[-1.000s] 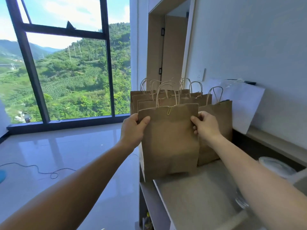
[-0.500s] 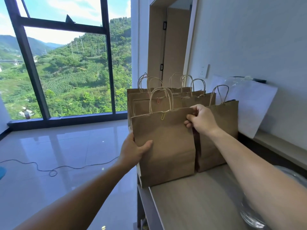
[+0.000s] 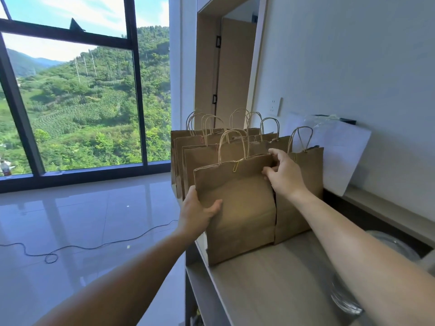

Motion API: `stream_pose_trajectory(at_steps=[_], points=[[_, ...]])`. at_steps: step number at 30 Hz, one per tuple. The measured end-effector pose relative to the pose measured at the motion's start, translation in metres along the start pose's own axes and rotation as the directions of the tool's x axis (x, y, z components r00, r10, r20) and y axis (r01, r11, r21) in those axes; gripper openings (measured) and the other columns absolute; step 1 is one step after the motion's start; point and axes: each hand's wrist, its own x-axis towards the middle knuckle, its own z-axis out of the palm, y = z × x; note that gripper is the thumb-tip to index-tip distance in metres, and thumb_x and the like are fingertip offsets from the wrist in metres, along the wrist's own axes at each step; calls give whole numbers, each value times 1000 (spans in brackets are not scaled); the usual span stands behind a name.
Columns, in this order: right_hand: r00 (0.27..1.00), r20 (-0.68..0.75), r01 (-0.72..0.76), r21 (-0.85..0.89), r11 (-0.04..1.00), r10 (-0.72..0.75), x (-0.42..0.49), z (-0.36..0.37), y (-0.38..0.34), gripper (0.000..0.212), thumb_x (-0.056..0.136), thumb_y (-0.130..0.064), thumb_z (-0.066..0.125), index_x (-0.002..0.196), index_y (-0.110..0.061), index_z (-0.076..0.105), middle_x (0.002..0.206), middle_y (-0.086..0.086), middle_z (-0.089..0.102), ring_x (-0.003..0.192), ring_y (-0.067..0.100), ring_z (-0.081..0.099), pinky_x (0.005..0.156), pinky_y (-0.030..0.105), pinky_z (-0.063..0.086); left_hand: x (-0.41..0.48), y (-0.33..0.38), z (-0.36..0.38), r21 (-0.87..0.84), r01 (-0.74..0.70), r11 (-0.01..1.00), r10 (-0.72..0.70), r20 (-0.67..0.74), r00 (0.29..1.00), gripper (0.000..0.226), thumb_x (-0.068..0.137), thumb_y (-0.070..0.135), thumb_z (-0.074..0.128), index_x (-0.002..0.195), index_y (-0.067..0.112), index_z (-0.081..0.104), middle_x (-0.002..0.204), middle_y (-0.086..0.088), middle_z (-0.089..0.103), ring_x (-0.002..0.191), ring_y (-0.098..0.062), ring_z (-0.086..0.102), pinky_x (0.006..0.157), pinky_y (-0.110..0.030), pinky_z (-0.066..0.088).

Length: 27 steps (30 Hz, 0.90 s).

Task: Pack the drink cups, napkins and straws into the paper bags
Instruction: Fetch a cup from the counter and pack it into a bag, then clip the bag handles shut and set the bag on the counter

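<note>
So the person is standing at the wooden counter (image 3: 270, 290) holding the front paper bag (image 3: 237, 208) with both hands. The left hand (image 3: 197, 212) is gripping the bag's left edge about halfway down, thumb lying across the front and fingers tucked behind. The right hand (image 3: 284, 175) is pinching the top right corner of the rim, fingers curled over it. The bag is sitting upright on the counter's near left end, handles up, with a yellow paper clip (image 3: 235, 166) on its top edge. A whole bunch of other bags (image 3: 200, 147) is standing right behind it, and one more bag (image 3: 303, 184) is just beside it on the right. Something clear and glassy (image 3: 346, 304) is peeking out under the right forearm, can't tell what.
</note>
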Motion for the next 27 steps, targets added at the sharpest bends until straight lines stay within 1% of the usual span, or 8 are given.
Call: stream_pose_trajectory(at_steps=[2, 6, 9, 11, 14, 16, 22, 27], points=[[999, -16, 31, -3, 1000, -31, -9, -1, -4, 58, 92, -14, 64, 146, -19, 42, 141, -2, 52, 90, 0, 60, 93, 24, 40, 1, 3, -2, 29, 8, 1000, -9, 23, 1000, 49, 74, 37, 82, 109, 36, 47, 104, 20, 60, 97, 2, 59, 79, -16, 46], [999, -18, 29, -35, 999, -29, -34, -4, -12, 57, 92, -18, 63, 145, -18, 43, 141, -1, 50, 92, -9, 56, 91, 21, 38, 0, 9, -8, 98, 27, 995, -35, 75, 997, 57, 72, 43, 81, 113, 32, 43, 110, 12, 58, 103, -10, 58, 84, -26, 47], [995, 93, -16, -106, 994, 26, -61, -6, -14, 59, 92, -24, 67, 146, -20, 42, 146, -1, 45, 112, 7, 57, 99, 30, 45, -3, 11, -12, 128, 38, 991, -51, 105, 993, 70, 73, 43, 80, 128, 19, 44, 123, 2, 56, 115, -19, 55, 98, -41, 49], [983, 168, -48, -165, 985, 76, -83, -8, -14, 63, 91, -29, 69, 147, -21, 40, 149, 0, 42, 130, 18, 47, 109, 38, 42, -9, 11, -15, 189, 65, 980, -88, 120, 989, 86, 75, 48, 76, 142, 14, 35, 137, -6, 48, 128, -24, 45, 107, -46, 42], [973, 193, -88, -204, 975, 128, -117, -15, -13, 65, 90, -33, 70, 147, -22, 40, 149, -2, 41, 134, 17, 43, 104, 29, 37, -25, 9, -16, 290, 97, 952, -141, 133, 981, 102, 82, 52, 67, 155, 10, 9, 157, -11, 22, 146, -28, 17, 118, -44, 24], [976, 161, -110, -228, 967, 149, -139, -24, -13, 65, 89, -34, 71, 146, -22, 41, 148, -2, 42, 132, 16, 45, 100, 26, 36, -43, 7, -13, 328, 87, 941, -134, 125, 983, 104, 85, 54, 62, 156, 12, -1, 162, -7, 9, 149, -27, 6, 120, -44, 16], [978, 38, -188, -286, 940, 207, -199, -61, -20, 60, 89, -34, 70, 142, -22, 46, 146, -4, 45, 123, 11, 49, 93, 24, 38, -98, 34, -4, 341, -207, 917, 172, 130, 976, 95, 84, 54, 58, 154, 25, -1, 161, 6, -1, 148, -16, -2, 120, -43, 4], [969, -66, -246, -334, 910, 238, -240, -114, -33, 57, 88, -30, 70, 140, -18, 49, 143, 0, 47, 121, 14, 50, 95, 25, 37, -124, 90, 17, 329, -395, 857, 257, 392, 883, 86, 90, 54, 54, 155, 20, 10, 162, 0, 8, 148, -22, 3, 119, -45, 11]])
